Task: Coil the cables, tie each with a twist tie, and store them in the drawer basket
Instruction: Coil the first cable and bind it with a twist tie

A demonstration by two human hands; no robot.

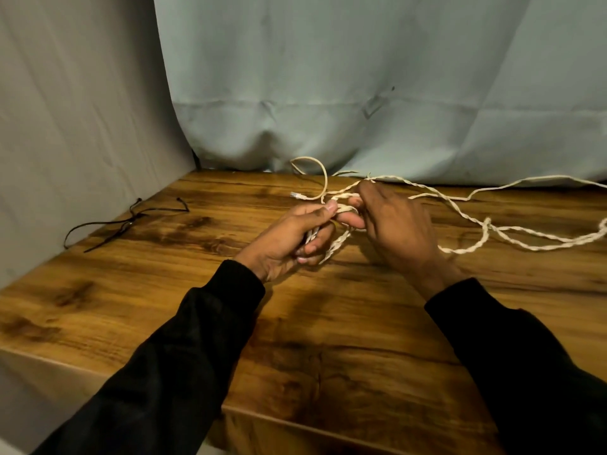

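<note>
No writing, label, brand, number or sign can be read anywhere in this view.

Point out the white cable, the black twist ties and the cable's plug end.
white cable (466,218): head view, twisted stretch on table.
black twist ties (131,218): head view, where strands cross.
plug end (293,194): head view, connector tip.
</note>
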